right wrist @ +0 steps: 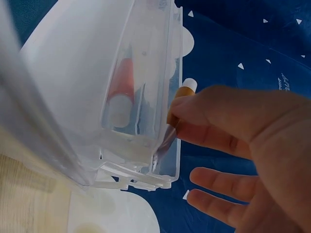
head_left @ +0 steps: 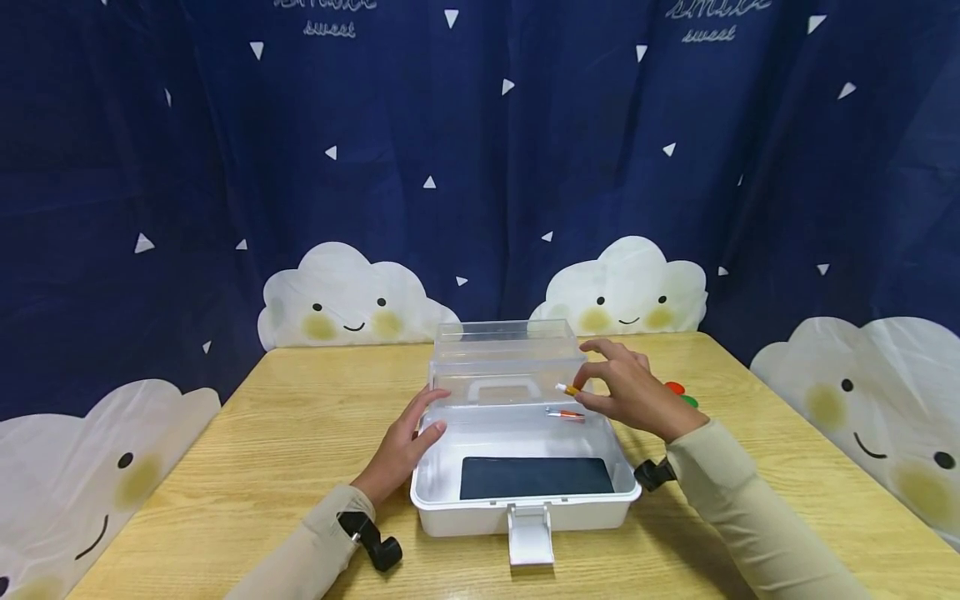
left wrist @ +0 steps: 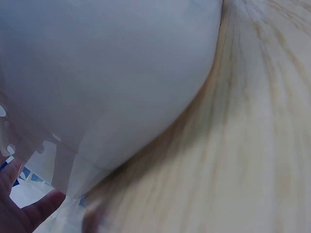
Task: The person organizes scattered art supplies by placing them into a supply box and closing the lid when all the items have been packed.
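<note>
A white storage box point(head_left: 525, 521) with a see-through lid point(head_left: 517, 342) stands raised on the table. My left hand point(head_left: 405, 442) holds its left side, the thumb over the rim and the index finger by the lid's base. Between thumb and index finger my right hand point(head_left: 622, 387) pinches a small golden-orange stick point(right wrist: 182, 104) with a white end, above the box's back right. Its lower end is blurred in the right wrist view. An orange stick point(head_left: 565, 414) with a silvery end lies at the back of the box. A flat dark panel point(head_left: 536, 478) lies inside near the front.
On the box's front a white latch point(head_left: 530, 537) hangs down. Red point(head_left: 675, 387) and green point(head_left: 689, 401) round pieces lie right of the box, partly hidden by my right hand. Behind the wooden table point(head_left: 330, 400) hangs a dark blue curtain point(head_left: 480, 208).
</note>
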`<state>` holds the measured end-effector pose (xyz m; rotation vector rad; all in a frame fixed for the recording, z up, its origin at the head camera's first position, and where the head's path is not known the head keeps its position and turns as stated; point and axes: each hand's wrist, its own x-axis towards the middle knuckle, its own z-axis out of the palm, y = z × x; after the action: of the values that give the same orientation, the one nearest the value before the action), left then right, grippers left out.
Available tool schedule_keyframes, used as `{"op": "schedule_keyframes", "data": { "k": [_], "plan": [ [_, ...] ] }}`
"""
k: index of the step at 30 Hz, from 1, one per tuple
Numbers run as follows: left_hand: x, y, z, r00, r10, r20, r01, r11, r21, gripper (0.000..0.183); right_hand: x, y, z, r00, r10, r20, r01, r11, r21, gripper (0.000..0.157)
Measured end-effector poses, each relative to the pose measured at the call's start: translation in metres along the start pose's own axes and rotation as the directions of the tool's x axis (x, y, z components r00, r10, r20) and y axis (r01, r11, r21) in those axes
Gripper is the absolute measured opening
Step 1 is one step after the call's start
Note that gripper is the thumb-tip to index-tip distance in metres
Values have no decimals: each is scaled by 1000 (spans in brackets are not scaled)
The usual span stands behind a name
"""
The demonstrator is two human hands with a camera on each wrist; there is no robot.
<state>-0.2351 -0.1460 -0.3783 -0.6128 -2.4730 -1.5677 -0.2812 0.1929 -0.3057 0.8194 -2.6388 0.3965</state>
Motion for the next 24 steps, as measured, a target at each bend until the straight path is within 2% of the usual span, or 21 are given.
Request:
{"op": "schedule_keyframes", "data": {
  "k": [9, 24],
  "plan": [
    [9, -34, 6, 1000, -3, -31, 3, 1000, 2, 46, -1, 0, 1, 998, 6, 60, -6, 1000, -7, 8],
    [10, -41, 8, 999, 32, -43, -31, 999, 14, 45, -3, 1, 2, 993, 11, 116, -6, 999, -41, 4]
  ]
}}
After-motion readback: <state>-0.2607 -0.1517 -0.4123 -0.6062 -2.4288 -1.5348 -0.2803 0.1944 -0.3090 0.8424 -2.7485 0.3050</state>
